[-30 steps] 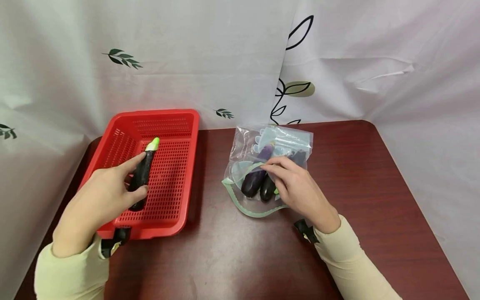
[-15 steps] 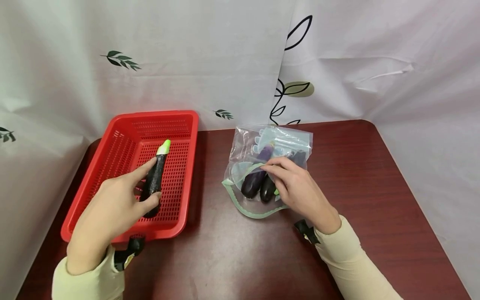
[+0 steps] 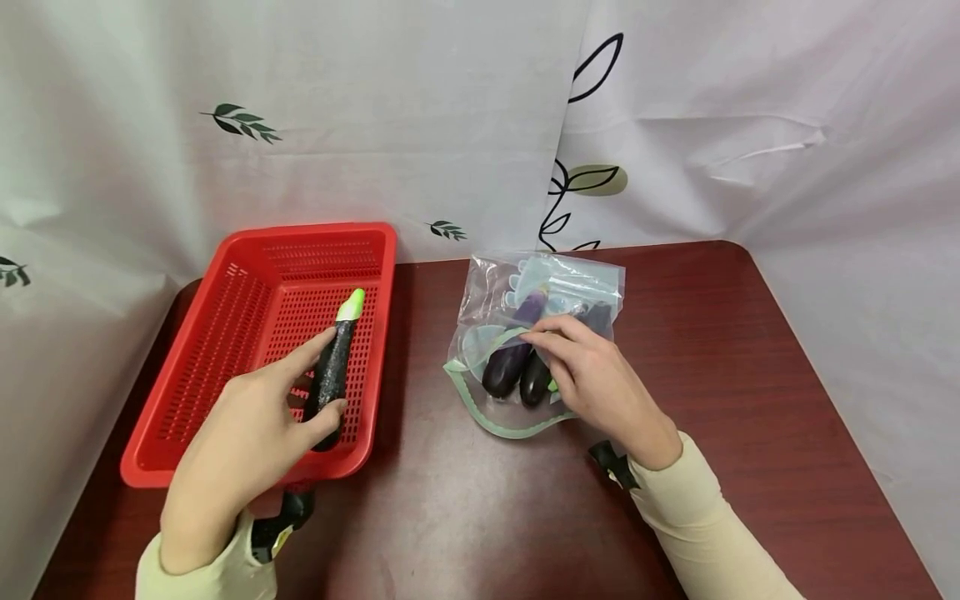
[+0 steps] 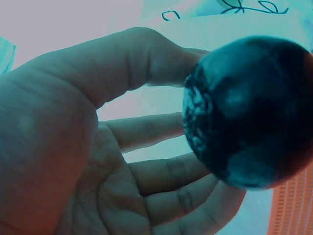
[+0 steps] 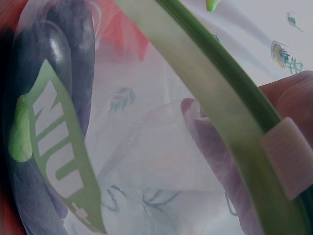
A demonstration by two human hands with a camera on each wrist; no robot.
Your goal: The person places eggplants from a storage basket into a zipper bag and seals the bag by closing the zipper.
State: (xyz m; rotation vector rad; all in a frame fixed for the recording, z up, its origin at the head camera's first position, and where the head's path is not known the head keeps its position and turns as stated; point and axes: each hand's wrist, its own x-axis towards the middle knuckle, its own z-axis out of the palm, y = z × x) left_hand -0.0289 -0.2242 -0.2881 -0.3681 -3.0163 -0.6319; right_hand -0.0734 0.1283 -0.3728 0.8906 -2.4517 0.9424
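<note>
My left hand [image 3: 243, 437] grips a long, dark eggplant [image 3: 341, 358] with a pale green stem end, between thumb and fingers, over the red basket [image 3: 383, 333]. In the left wrist view the eggplant's round, glossy end [image 4: 249, 112] faces the camera. On the table lies a clear zip bag [image 3: 487, 287] with a light green edge, its mouth towards me. My right hand [image 3: 600, 383] pinches the upper edge of that mouth and lifts it. Inside the bag are dark eggplants [image 3: 508, 367], also visible in the right wrist view beside the green zip strip [image 5: 210, 83] and its pale slider [image 5: 288, 156].
The basket has perforated walls and stands at the left of the dark red wooden table [image 3: 450, 517]. A white curtain [image 3: 360, 100] with leaf prints hangs right behind the table and along its sides.
My left hand has moved to the right and a little towards me, carrying the eggplant across the basket. The right hand and the bag have stayed in place.
</note>
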